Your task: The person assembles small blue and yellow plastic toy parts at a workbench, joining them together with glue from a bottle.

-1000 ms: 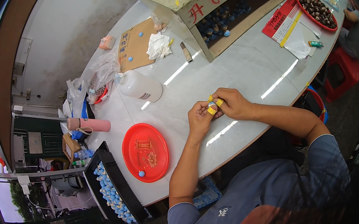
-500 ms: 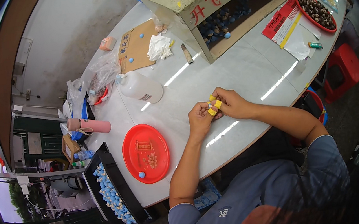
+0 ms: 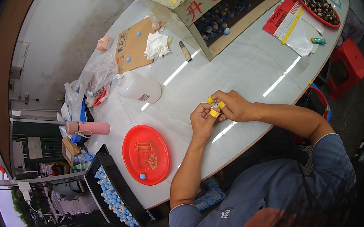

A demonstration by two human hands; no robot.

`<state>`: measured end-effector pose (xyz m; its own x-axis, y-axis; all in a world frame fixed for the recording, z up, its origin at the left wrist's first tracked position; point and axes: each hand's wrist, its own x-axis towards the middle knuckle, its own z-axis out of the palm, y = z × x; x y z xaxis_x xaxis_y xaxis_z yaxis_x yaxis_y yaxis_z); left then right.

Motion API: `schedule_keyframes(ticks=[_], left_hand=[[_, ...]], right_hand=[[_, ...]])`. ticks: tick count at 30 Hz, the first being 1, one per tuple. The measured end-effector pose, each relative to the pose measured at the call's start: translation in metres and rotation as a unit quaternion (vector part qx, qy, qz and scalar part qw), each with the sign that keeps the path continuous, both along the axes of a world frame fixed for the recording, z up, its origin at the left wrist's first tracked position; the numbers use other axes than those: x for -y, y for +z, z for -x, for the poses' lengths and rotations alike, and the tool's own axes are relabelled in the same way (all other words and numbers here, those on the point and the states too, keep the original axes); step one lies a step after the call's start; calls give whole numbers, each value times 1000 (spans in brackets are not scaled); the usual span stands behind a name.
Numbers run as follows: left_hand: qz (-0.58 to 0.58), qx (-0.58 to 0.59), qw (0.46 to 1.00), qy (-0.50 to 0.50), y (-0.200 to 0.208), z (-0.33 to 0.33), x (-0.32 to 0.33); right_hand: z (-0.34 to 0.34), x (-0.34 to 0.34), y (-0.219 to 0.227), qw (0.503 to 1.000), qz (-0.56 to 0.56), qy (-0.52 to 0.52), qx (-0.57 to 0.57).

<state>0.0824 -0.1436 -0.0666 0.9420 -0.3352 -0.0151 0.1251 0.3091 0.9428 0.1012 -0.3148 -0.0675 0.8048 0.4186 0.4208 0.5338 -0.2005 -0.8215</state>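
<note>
Above the near part of the table, my left hand [image 3: 202, 121] and my right hand [image 3: 238, 107] meet, their fingers pinched together. Yellow tape wraps several fingertips. Between them a bit of a small light-blue piece [image 3: 214, 105] shows; the fingers cover most of it, so its exact kind is hidden. To the left of my left hand lies a red oval plastic tray [image 3: 126, 143]. One small blue ball-like figure piece [image 3: 142, 176] rests in it near its lower edge.
A black bin [image 3: 120, 185] of blue-and-white pieces stands at the left. Behind are a white bottle [image 3: 139, 88], pink flask [image 3: 95, 127], cardboard [image 3: 132, 52] and a metal box [image 3: 159, 10] with blue pieces inside. A red bowl [image 3: 338, 24] of brown-and-white pieces sits far right.
Both hands stay together at the same spot, with the fingers slightly shifted around the small piece. The whole view has moved a little, so the table things appear slightly further left.
</note>
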Motion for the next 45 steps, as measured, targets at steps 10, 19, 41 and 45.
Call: schedule_keyframes(ticks=[10, 19, 41, 45], left_hand=[[-23, -30, 999, -38, 1, -6, -9], [-20, -98, 994, -40, 10, -5, -8], [-15, -127, 991, -30, 5, -7, -6], [3, -140, 990, -25, 7, -7, -7]], right_hand=[[-8, 7, 8, 982, -75, 69, -156], [-23, 27, 30, 939, -144, 85, -302], [-28, 95, 22, 971, 191, -140, -27], [-27, 98, 19, 973, 161, -163, -26]])
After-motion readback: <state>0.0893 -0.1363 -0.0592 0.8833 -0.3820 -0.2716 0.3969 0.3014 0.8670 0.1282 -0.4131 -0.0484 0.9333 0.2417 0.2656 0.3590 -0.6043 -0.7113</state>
